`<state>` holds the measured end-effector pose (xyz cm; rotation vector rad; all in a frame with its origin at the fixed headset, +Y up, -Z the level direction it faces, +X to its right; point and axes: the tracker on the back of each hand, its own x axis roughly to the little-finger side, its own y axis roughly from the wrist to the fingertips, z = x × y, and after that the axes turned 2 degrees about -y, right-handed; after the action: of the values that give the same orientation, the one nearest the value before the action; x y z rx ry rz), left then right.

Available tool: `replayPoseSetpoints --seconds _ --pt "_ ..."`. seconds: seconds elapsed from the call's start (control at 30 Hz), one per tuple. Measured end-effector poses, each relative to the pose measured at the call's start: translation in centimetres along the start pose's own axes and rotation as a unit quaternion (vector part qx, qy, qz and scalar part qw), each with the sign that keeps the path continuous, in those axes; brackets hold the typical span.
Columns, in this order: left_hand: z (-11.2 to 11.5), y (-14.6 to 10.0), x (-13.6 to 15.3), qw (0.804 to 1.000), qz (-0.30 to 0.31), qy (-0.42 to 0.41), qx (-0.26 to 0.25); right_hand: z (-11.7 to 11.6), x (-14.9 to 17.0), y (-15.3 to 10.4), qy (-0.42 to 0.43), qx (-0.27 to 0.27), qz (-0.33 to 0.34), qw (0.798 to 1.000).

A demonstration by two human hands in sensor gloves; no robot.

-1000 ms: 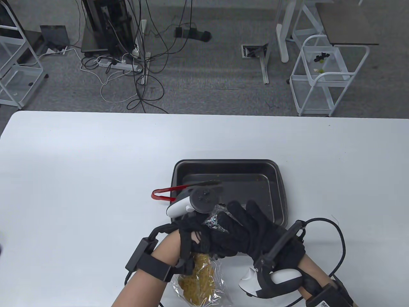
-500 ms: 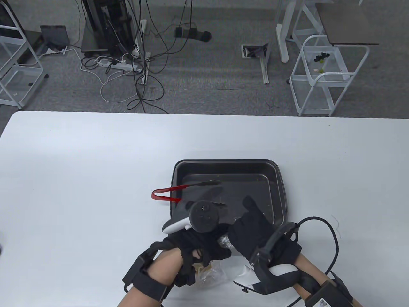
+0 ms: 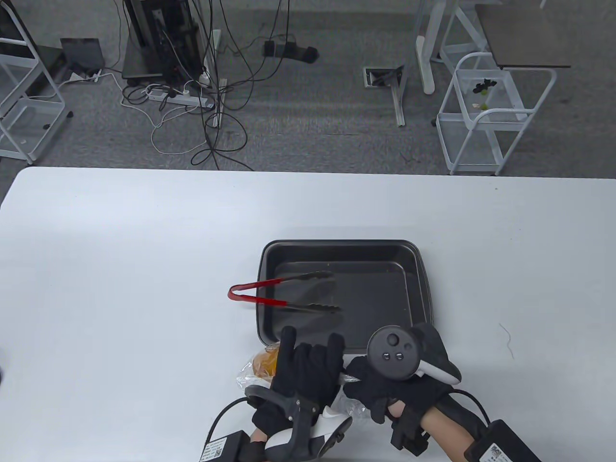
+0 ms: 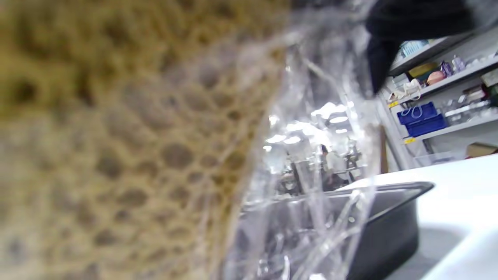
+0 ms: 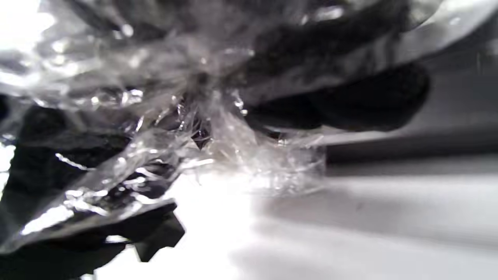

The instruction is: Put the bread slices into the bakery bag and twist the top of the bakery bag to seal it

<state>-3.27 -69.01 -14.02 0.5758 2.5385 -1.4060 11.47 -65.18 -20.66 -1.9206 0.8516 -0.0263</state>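
Note:
The clear bakery bag (image 3: 244,378) lies at the table's front edge with a bread slice (image 3: 266,362) inside it. My left hand (image 3: 303,375) lies over the bag's body and holds it, two fingers pointing away from me. My right hand (image 3: 373,387) pinches the bag's twisted top (image 3: 347,378) just right of the left hand. The left wrist view is filled by the porous bread (image 4: 116,136) behind crinkled plastic (image 4: 311,202). In the right wrist view the bunched plastic (image 5: 218,136) sits between black gloved fingers (image 5: 350,101).
A dark baking tray (image 3: 418,288) stands just behind the hands and holds no bread. Red-handled tongs (image 3: 269,301) lie across its left rim. The tray's wall (image 4: 393,221) also shows in the left wrist view. White table stretches left, right and behind.
Both hands have dropped toward the front edge and rolled over, turning the bag. The bread end has swung from the near edge to the left. The tongs are uncovered again.

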Motion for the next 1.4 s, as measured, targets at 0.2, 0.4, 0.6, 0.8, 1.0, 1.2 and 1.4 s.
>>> replayPoseSetpoints --seconds 0.2,0.4,0.6,0.8,1.0,1.2,1.4 --pt "-1.0 -0.6 -0.1 0.996 0.032 0.064 -0.061 -2.1 3.8 0.7 0.311 -0.111 -0.038 0.943" --pt "-0.1 2.1 4.0 0.962 0.057 -0.213 0.159 -0.8 2.5 -1.1 0.21 -0.056 0.019 0.976" --pt "4.3 4.0 8.6 0.734 0.078 -0.557 0.379 3.0 1.3 -4.0 0.153 0.018 0.257 0.954" --pt "8.0 4.2 8.1 0.551 0.091 -0.677 0.479 0.9 -3.3 -5.7 -0.345 0.136 0.262 0.891" --pt "8.4 4.7 5.9 0.547 0.118 -0.646 0.518 -2.0 -5.3 -4.7 -0.52 0.194 0.308 0.773" --pt "9.1 4.4 4.7 0.539 0.13 -0.638 0.535 -2.3 -5.9 -4.5 -0.454 0.225 0.365 0.781" --pt "9.3 4.0 4.7 0.557 0.131 -0.64 0.513 -1.5 -5.2 -3.2 -0.383 0.19 0.307 0.851"
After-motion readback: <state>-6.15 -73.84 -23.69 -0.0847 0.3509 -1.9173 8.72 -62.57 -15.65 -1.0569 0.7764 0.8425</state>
